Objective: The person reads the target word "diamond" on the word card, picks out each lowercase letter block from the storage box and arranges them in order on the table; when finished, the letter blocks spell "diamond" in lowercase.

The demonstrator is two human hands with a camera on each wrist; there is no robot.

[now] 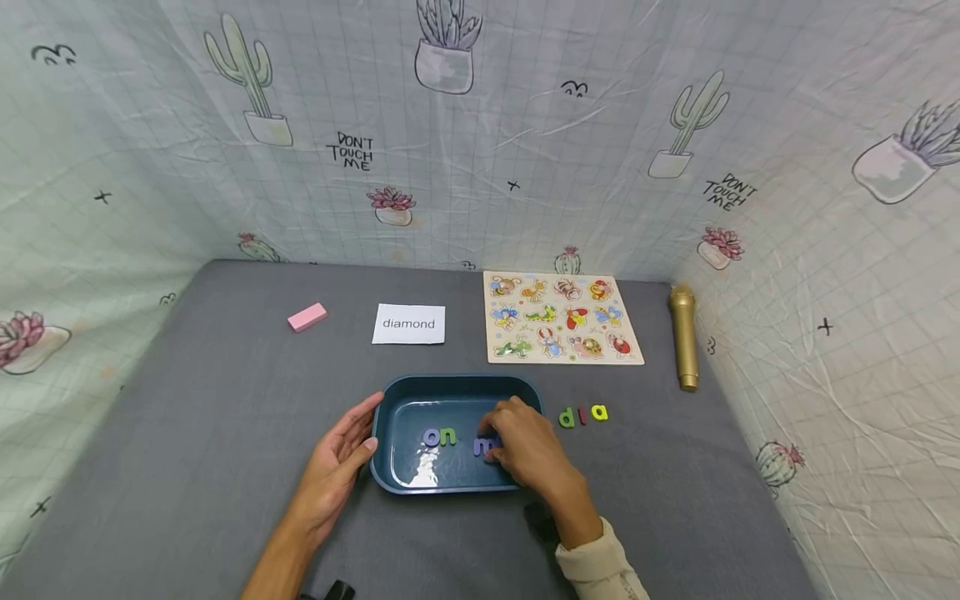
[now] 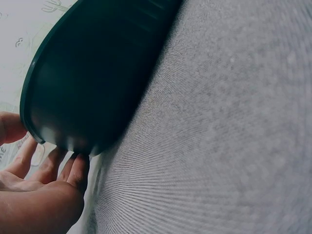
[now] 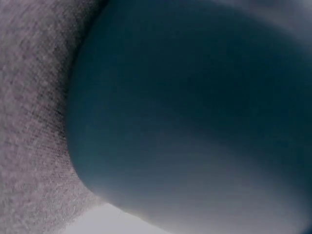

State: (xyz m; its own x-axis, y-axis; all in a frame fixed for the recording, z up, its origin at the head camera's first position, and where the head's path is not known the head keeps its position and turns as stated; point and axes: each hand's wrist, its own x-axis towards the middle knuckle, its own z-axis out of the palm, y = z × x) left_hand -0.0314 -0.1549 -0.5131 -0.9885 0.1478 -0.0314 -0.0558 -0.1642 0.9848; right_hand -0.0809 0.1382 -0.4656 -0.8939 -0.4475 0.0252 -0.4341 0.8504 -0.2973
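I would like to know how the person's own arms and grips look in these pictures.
The left grip and right grip are hands without gloves. A cream sleeve ends near the right wrist; the left forearm shows no sleeve. A black object beside each forearm may be worn equipment.

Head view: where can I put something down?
Bare cloth lies left of the left grip, below the pink block, and right of the right sleeve, below the gold microphone. Crowded: between blue tray, "diamond" card and insect puzzle.
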